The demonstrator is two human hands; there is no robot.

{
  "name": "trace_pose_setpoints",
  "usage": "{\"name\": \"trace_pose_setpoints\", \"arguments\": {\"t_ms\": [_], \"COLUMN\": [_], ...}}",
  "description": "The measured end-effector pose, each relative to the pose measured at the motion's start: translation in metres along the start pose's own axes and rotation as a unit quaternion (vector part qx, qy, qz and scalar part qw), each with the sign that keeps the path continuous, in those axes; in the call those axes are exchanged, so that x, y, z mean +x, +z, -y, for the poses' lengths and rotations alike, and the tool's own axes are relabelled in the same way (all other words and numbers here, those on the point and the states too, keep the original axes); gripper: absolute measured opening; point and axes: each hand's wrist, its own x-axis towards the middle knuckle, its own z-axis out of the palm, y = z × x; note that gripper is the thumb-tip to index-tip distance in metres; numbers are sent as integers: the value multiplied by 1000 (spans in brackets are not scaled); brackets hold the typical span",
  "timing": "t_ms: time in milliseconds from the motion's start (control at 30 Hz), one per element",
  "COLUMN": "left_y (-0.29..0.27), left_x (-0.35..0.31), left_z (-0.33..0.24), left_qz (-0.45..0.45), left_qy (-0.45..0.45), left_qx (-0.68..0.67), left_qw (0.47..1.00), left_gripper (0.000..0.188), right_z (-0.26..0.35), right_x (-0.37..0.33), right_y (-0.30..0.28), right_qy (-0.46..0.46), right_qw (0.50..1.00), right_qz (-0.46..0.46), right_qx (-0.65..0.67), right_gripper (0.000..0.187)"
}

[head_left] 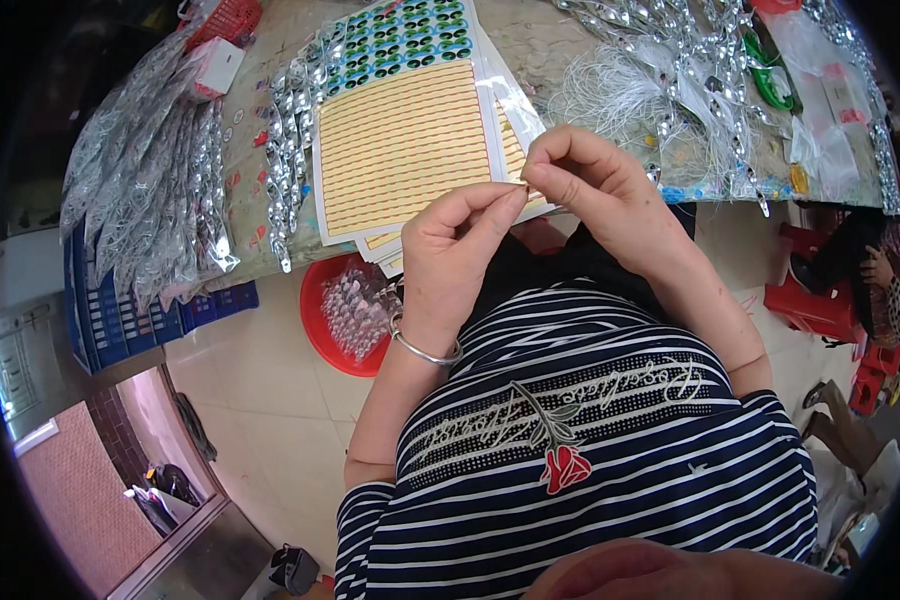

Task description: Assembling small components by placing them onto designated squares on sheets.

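Fingertips point(511, 197) of the left hand point(450, 240) and the right hand point(615, 200) meet over the table's near edge, each thumb and forefinger closed in a pinch. Between them sits 1 tiny dark piece point(527, 187), too small for its outline or long axis to be told. It lies at 2 o'clock from the left hand and at 10 o'clock from the right, with both sets of fingertips practically on it.

From this pinch, the yellow sticker sheet with wavy red lines point(400, 150) spreads toward 9 to 10 o'clock, its rows running roughly from 9 to 3, and the left hand is nearer. Beyond it, between 10 and 11, is the green eye-sticker sheet point(405, 45). Silver spangled strips point(285, 150) lie near 9 o'clock; the red basin point(315, 335) is near 8.
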Motion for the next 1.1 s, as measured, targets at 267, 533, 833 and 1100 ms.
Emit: {"name": "trace_pose_setpoints", "arguments": {"t_ms": [267, 533, 833, 1100], "left_y": [-14, -23, -60, -119], "left_x": [-5, -14, -39, 18], "left_z": [-2, 7, 24, -7], "left_qz": [41, 177, 150, -125], "left_qy": [-4, -99, -197, -4], "left_qx": [45, -8, 71, 329], "left_qw": [998, 979, 966, 936], "left_gripper": [14, 17, 33, 29], "right_z": [14, 32, 27, 17], "right_x": [17, 16, 27, 18], "right_y": [-14, -46, -52, -62], "right_qy": [-37, -99, -102, -52], "right_qw": [977, 972, 973, 991], "right_qz": [-28, -28, -53, -107], "right_qx": [206, 212, 202, 66], "right_gripper": [9, 10, 11, 23]}}
